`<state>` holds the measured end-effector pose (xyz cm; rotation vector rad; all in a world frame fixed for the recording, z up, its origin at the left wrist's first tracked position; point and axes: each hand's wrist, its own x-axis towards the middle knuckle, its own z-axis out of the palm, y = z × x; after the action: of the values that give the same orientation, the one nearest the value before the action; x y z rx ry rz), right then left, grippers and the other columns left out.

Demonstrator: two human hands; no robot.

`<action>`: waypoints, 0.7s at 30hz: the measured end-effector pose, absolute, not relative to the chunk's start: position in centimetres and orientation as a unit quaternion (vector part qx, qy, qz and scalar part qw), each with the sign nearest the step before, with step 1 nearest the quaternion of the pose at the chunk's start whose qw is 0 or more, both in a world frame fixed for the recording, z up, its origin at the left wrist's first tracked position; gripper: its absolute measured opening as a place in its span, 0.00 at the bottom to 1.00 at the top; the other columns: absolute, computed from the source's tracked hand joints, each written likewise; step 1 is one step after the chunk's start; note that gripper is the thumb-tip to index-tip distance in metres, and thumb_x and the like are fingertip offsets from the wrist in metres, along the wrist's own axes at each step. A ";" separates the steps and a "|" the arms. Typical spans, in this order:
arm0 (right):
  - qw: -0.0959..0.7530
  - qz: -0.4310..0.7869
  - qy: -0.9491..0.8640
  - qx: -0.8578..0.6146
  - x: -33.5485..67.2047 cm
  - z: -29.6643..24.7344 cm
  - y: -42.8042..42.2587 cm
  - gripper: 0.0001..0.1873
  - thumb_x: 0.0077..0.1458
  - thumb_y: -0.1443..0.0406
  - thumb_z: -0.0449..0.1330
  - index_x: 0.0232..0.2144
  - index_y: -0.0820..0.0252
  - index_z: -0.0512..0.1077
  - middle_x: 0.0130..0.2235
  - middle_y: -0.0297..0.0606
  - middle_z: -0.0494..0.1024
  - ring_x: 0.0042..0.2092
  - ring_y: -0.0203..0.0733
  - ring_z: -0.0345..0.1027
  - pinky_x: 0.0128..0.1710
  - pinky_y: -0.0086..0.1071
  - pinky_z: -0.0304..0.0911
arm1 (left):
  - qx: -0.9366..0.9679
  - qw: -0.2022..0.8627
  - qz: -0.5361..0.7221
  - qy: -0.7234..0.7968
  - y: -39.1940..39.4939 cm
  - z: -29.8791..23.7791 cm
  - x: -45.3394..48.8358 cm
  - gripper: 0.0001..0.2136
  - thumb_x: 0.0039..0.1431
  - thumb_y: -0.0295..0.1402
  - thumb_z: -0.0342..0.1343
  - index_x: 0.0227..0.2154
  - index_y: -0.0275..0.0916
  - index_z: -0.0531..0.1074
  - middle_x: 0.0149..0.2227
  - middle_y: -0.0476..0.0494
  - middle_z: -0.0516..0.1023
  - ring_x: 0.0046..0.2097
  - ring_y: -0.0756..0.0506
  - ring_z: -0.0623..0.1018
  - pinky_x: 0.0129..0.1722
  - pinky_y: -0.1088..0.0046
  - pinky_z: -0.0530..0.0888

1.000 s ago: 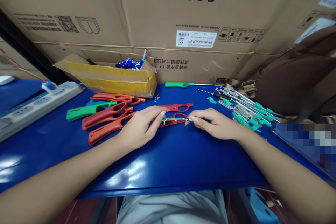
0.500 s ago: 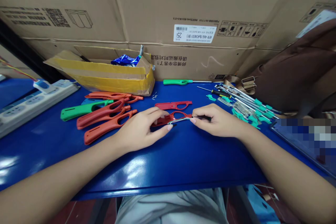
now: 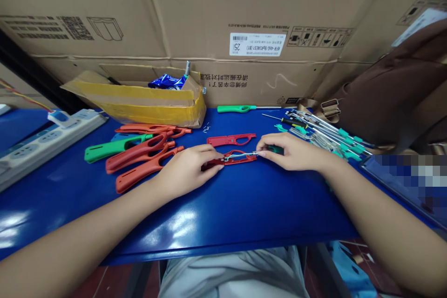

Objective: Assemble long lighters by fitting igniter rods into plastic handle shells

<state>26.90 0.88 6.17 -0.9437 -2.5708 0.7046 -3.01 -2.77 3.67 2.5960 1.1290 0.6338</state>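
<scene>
Glossy blue table (image 3: 209,223). Left hand (image 3: 188,166) clasping left end of open red shell half (image 3: 240,161); right hand (image 3: 296,151) pinching right end of thin wires (image 3: 240,154). Shell half between hands. Second red half (image 3: 223,140) just behind. Wires run along shell half.

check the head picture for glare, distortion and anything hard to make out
Head view: white glare on the blue table towards its front edge and at far left; head view: forearms widen towards the lower corners, probably lens stretch; head view: thin wires by the right hand too small to separate clearly.
</scene>
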 end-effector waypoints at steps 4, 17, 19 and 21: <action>0.178 0.257 -0.902 -0.298 26.4 6.4 0.4 0.12 0.67 0.59 0.54 0.38 0.59 0.75 0.40 0.41 0.78 0.41 0.41 0.70 0.43 0.34 0.63 | 0.876 0.123 0.231 0.406 -2.8 3.7 -3.0 0.14 0.66 0.39 0.57 0.50 0.41 0.77 0.42 0.43 0.80 0.41 0.45 0.81 0.40 0.71 0.77; 0.165 0.193 -0.923 -0.290 26.4 6.4 0.3 0.14 0.68 0.57 0.54 0.44 0.56 0.77 0.45 0.42 0.79 0.46 0.44 0.73 0.46 0.35 0.64 | 0.867 0.133 0.273 0.396 -2.4 3.6 -3.0 0.09 0.67 0.33 0.54 0.40 0.38 0.79 0.37 0.43 0.81 0.36 0.46 0.79 0.36 0.73 0.74; 0.156 0.180 -0.922 -0.304 26.6 6.3 0.3 0.13 0.68 0.57 0.55 0.44 0.55 0.77 0.46 0.41 0.79 0.46 0.45 0.73 0.45 0.35 0.64 | 0.863 0.139 0.279 0.398 -2.4 3.6 -2.9 0.08 0.66 0.32 0.55 0.40 0.38 0.79 0.35 0.44 0.81 0.34 0.47 0.78 0.34 0.73 0.74; 0.144 0.172 -0.922 -0.314 26.7 6.3 0.4 0.13 0.68 0.57 0.55 0.44 0.55 0.76 0.45 0.40 0.79 0.45 0.44 0.73 0.44 0.35 0.63 | 0.857 0.149 0.282 0.404 -2.4 3.6 -2.8 0.07 0.64 0.32 0.56 0.39 0.38 0.79 0.33 0.46 0.79 0.31 0.49 0.77 0.32 0.75 0.72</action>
<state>26.72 0.41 6.30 -0.9059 -2.6592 0.4962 -2.83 -2.45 3.55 2.4644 1.1610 0.8096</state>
